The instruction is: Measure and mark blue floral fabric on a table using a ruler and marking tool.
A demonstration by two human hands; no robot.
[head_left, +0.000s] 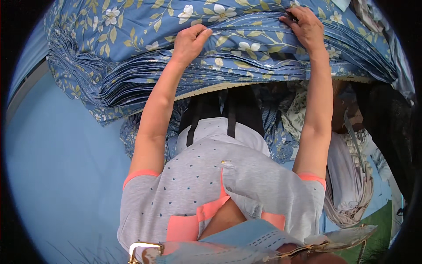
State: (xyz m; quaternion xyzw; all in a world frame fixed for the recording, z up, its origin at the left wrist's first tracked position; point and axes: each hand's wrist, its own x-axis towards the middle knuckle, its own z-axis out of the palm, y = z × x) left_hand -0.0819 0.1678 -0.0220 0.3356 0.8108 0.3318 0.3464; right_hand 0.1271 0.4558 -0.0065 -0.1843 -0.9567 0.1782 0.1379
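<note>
A deep stack of blue fabric (246,46), printed with white flowers and olive leaves, is spread in front of me with its hemmed edges layered toward me. My left hand (191,42) is closed in a pinch on the upper layer of this fabric, thumb toward the right. Farther right and slightly farther away, my right hand (305,27) has its fingers curled at the folded edge of the same layer. Its fingertips are partly hidden, but they appear to pinch the fabric. Between the hands the stitched edge runs in a shallow arc.
A pale table edge (215,88) with ruler-like marks runs beneath the stack. More blue floral fabric (132,134) hangs or lies below it. Bundled grey and cream cloth (349,176) sits at the right, beside a dark shape (387,119). Light blue floor (61,163) lies at the left.
</note>
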